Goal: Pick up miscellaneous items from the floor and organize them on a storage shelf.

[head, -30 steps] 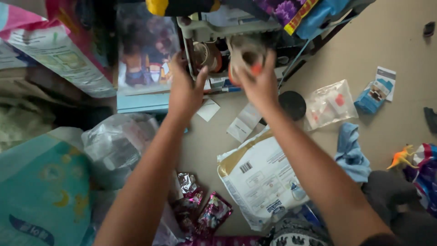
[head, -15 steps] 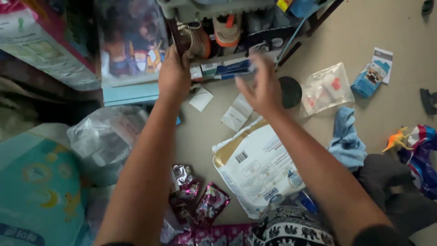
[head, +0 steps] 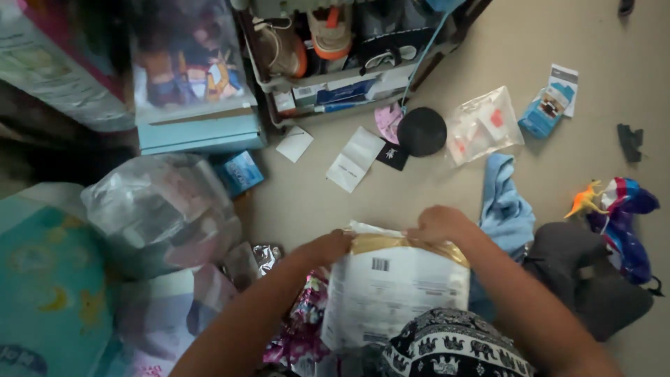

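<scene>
Both hands are gripping the top edge of a white bag [head: 398,293]: the left hand [head: 324,248] is pinching its left corner, the right hand [head: 436,223] is closing over its right. A blue cloth [head: 506,206] is lying just right of the right hand.

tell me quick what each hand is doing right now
Left hand: closed on the top left edge of the white and gold bag.
Right hand: closed on the bag's top right edge.
</scene>
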